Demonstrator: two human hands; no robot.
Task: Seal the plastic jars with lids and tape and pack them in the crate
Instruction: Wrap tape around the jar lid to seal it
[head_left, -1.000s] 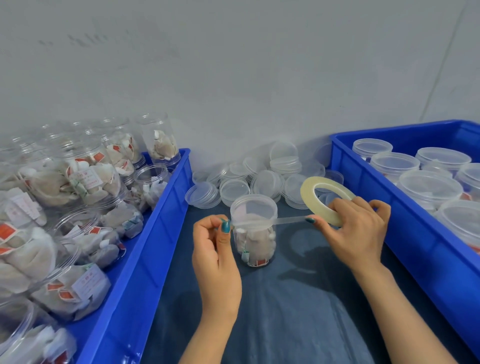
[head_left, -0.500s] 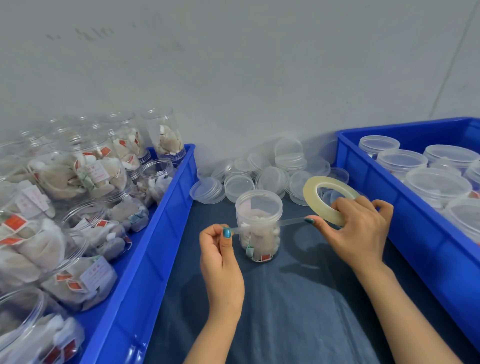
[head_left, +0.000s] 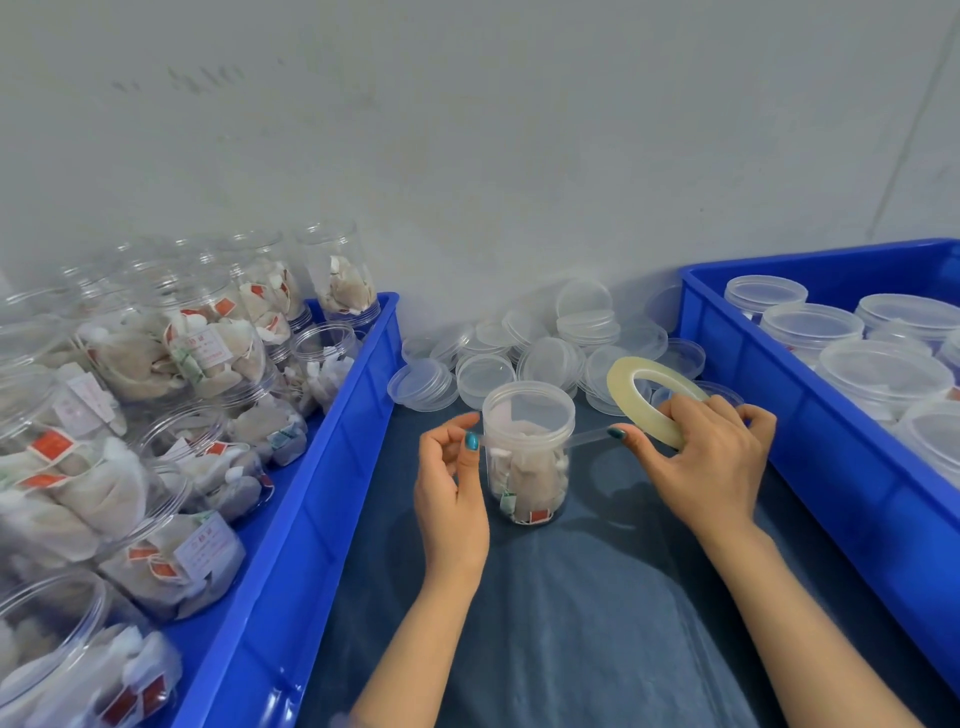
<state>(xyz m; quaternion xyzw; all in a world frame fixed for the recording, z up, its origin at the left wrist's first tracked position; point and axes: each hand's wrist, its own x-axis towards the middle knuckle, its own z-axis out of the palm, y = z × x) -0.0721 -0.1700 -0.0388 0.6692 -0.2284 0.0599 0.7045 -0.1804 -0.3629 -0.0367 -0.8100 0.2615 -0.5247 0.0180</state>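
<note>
- Clear plastic jar (head_left: 527, 457) stands upright with its lid (head_left: 529, 402) on, packed with pale sachets, on the dark blue worktop (head_left: 571, 597) between two blue crates.
- Left hand (head_left: 449, 488) pinches the free end of the tape strip (head_left: 589, 435) at the jar's left side, just under the lid.
- Right hand (head_left: 706, 457) grips the tape roll (head_left: 631, 382) just right of the jar; the strip runs taut between both hands.
- Loose lids (head_left: 540, 358) lie heaped at the far side by the wall.
- Left crate (head_left: 332, 441) holds open-topped filled jars; right crate (head_left: 810, 431) holds lidded ones.
</note>
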